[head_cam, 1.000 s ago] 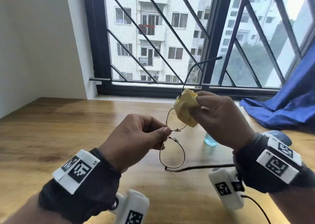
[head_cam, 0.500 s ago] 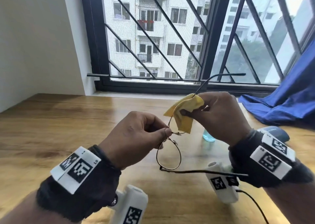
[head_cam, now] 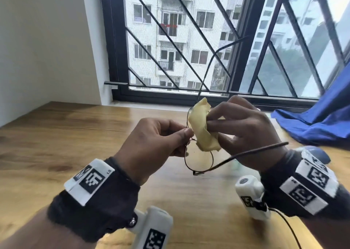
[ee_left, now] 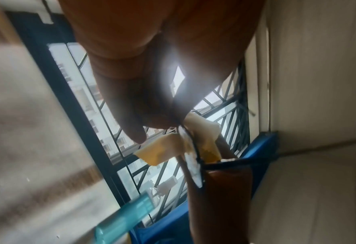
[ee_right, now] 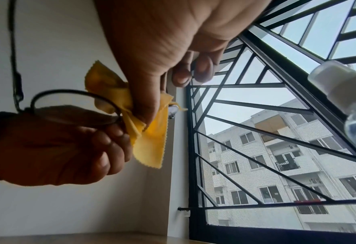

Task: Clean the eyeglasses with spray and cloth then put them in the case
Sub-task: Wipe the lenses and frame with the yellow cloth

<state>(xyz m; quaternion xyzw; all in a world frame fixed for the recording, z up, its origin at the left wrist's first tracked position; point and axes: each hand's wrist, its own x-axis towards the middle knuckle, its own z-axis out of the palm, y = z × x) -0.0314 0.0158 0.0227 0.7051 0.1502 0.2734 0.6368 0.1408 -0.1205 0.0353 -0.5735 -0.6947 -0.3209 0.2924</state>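
Note:
Thin black wire-rimmed eyeglasses (head_cam: 198, 160) are held in the air above the wooden table (head_cam: 56, 135). My left hand (head_cam: 157, 140) pinches them at the bridge between thumb and forefinger. My right hand (head_cam: 244, 127) pinches a folded yellow cloth (head_cam: 201, 129) around the upper lens. The lower lens is bare. One temple arm sticks up toward the window, the other runs right over my right wrist. In the right wrist view the yellow cloth (ee_right: 145, 132) wraps the lens edge of the eyeglasses (ee_right: 72, 105). The spray bottle (ee_right: 348, 102) stands close by, pale blue with a white top.
A blue cloth (head_cam: 322, 123) lies bunched at the table's right by the barred window (head_cam: 189, 40). A dark blue rounded object (head_cam: 318, 154) sits behind my right wrist. A white wall closes the left side.
The glasses have tilted, the upper temple arm swinging from pointing right to pointing up. The cloth has shifted over the upper lens, and both hands stay on their holds.

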